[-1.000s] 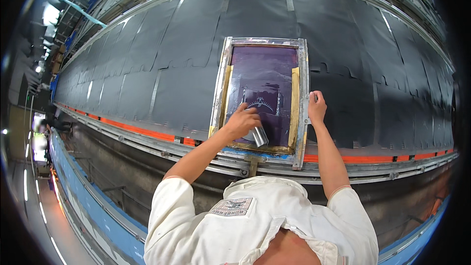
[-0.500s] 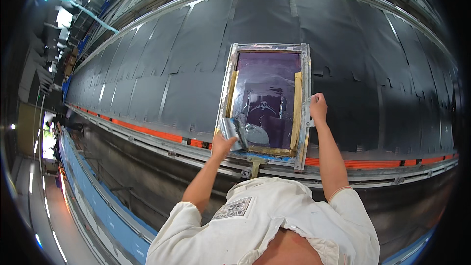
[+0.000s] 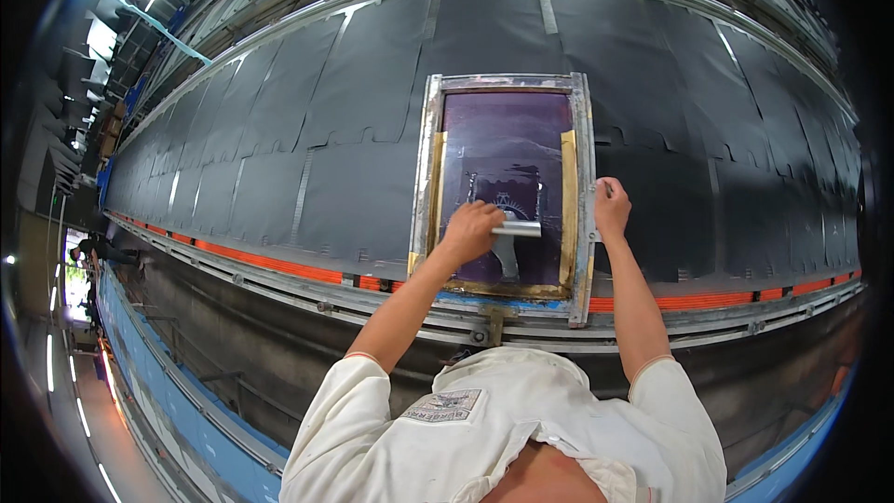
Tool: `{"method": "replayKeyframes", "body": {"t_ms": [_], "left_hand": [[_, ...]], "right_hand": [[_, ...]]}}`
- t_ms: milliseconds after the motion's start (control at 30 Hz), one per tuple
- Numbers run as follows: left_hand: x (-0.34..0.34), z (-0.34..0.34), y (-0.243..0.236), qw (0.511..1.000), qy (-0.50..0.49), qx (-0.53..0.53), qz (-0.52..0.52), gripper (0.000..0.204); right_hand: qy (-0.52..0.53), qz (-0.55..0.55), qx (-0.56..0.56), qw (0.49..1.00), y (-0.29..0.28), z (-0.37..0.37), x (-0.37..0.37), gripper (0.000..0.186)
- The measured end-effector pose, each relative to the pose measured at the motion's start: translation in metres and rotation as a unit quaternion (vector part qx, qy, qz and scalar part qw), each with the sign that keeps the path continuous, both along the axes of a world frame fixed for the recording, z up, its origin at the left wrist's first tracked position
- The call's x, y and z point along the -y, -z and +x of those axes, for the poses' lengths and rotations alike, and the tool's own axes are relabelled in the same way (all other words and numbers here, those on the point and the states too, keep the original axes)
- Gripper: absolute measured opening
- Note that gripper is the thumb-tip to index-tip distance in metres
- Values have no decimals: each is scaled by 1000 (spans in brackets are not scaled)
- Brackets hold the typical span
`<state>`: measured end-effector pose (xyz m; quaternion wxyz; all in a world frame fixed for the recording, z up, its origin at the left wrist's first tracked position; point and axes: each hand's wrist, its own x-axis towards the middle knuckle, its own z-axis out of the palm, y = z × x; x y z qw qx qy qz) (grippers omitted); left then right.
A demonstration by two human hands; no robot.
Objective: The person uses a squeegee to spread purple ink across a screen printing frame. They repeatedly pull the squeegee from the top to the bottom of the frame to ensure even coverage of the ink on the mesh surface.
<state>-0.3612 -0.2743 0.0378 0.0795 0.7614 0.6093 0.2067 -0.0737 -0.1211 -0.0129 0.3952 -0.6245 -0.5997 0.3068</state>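
A screen printing frame (image 3: 584,149) with metal sides and a purple mesh (image 3: 507,121) lies on the dark sheets in front of me. My left hand (image 3: 473,231) is over the mesh, its fingers wrapped around a squeegee (image 3: 518,228) whose silvery bar sticks out to the right. Pale grey ink (image 3: 506,259) shows on the mesh just below the bar. Part of the squeegee is hidden beneath my hand. Just beside the frame's right side, my right hand (image 3: 612,208) has its fingers curled closed; what they hold, if anything, is hidden.
Dark sheets (image 3: 251,168) cover the long table on both sides of the frame. A metal rail (image 3: 372,307) and an orange strip (image 3: 270,259) run along its near edge. Beyond the aisle at left lies a blue bench edge (image 3: 177,354). Another person (image 3: 102,250) stands far left.
My left hand and the squeegee have moved right and up from the mesh's lower left corner to its middle. The right hand stays beside the frame.
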Motion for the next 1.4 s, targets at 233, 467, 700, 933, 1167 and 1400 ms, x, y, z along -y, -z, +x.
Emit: {"method": "replayKeyframes", "body": {"t_ms": [233,467,700,933,1167,1400], "left_hand": [[6,-17,22,998,38,33,-47,25],[-121,-81,27,995,-6,65,-69,23],[-190,-92,39,995,-6,38,-89,24],[-65,-56,42,996,8,69,-62,33],[-109,-79,40,996,16,30,-79,25],[-178,-100,47,998,-10,39,-51,20]], "right_hand": [[-25,-38,77,996,15,-18,-35,26],[-401,-134,60,904,-74,-120,-78,46],[-443,52,305,842,-19,-174,-112,19],[-475,97,258,836,-2,-133,3,24],[-479,67,290,826,-13,-151,-36,21],[-455,43,288,842,-7,-181,-106,16]]}}
